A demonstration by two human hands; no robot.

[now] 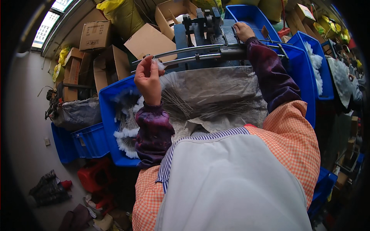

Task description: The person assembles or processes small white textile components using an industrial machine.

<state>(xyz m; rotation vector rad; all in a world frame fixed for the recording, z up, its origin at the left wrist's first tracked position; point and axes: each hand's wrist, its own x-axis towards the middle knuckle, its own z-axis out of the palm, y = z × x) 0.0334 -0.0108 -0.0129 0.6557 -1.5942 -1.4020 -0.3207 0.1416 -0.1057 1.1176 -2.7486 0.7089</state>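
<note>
My left hand is raised at the left end of two shiny metal rods. Its fingers pinch a small brush with white bristles; the rest of that brush is hard to make out. Reaching further out, my right hand is closed at the right side of a blue machine, by a thin upright metal piece. What its fingers hold is hidden. Below my hands, bundles of thin wire stems lie on a grey cloth. Several white-tufted brushes fill the left end of a blue bin.
Open cardboard boxes and a yellow sack stand at the back left. Another blue bin at the right holds white bristle pieces. A red stool is on the floor at the lower left. At the far right edge, another person's sleeve shows.
</note>
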